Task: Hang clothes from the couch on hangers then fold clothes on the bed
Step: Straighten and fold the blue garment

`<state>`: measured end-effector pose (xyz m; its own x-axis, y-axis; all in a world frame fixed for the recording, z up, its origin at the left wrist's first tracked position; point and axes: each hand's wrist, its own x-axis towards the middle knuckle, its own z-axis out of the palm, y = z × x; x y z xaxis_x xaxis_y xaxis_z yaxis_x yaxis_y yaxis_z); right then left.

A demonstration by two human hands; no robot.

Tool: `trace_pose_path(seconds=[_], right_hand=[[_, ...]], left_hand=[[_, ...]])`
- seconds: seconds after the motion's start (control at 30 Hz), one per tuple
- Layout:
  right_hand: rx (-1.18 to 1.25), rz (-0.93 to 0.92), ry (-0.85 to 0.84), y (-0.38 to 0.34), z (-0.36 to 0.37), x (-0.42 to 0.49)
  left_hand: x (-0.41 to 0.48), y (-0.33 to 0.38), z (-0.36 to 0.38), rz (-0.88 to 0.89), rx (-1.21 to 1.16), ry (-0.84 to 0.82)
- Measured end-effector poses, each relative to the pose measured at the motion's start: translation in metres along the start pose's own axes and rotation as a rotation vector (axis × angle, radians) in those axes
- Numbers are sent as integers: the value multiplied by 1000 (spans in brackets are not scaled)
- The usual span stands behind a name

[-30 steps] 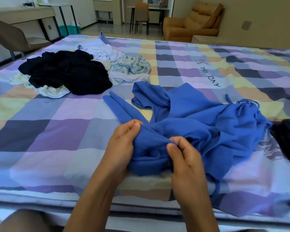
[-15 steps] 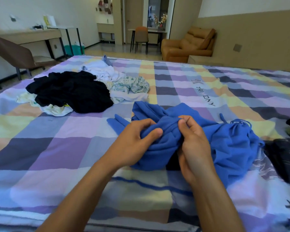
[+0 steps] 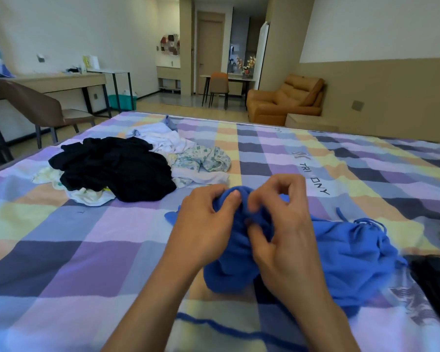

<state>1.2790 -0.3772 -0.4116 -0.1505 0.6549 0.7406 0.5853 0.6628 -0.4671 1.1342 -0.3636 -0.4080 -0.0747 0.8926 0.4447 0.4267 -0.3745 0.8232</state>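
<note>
Folding stage, on the checked bed [image 3: 61, 250]: blue garment [image 3: 353, 262] crumpled near the front edge, raised at one bunched end. Clamped there by the left hand [image 3: 206, 224], thumb pressed on top of the ridge of cloth. Pinched right alongside by the right hand [image 3: 285, 237], fingers curled into the folds, almost touching the left. Trailing off to the right, a drawstring [image 3: 366, 221], loose over the heap. Farther back on the bed, well apart from the work: a black pile [image 3: 117, 168], touching a tangle of white and printed clothes [image 3: 201, 158]. At the right edge, a dark garment [image 3: 437, 288], just beside the blue one. Beyond the bed, an orange couch [image 3: 285, 102].

Judged as the opening of a fold: hunting by feel for a hem, cuff or seam to work from.

To do it well:
- Keep both pinches on the same edge.
- Draw the hands apart along that edge until stretched to a straight line, rather than tugging at the middle of the bunch.
- Lift and shake only enough to free the twisted part.
- Lay flat on the bare checks in front, away from the dark garment.
- Smooth from the centre outwards before the first fold.
- Tuck the drawstring in early; likely to snag or knot otherwise.

Soft, heavy-looking knit, apt to slump and hide a sleeve, so worth checking for one caught inside before squaring up.
</note>
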Motion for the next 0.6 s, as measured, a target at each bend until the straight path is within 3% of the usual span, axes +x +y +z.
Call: trace_pose_path(seconds=[0.07, 0.2, 0.27, 0.4, 0.6], right_hand=[[-28, -12, 32, -4, 2, -16], [45, -7, 285, -9, 4, -41], [58, -64, 332, -13, 1, -47], [-65, -207, 158, -17, -13, -45], [-328, -74, -138, -9, -24, -40]], left_hand=[[-23, 5, 1, 4, -30, 35], [-61, 14, 10, -55, -210, 117], [-66, 13, 15, -126, -324, 101], [-59, 13, 6, -178, -404, 41], [-55, 21, -1, -124, -408, -21]])
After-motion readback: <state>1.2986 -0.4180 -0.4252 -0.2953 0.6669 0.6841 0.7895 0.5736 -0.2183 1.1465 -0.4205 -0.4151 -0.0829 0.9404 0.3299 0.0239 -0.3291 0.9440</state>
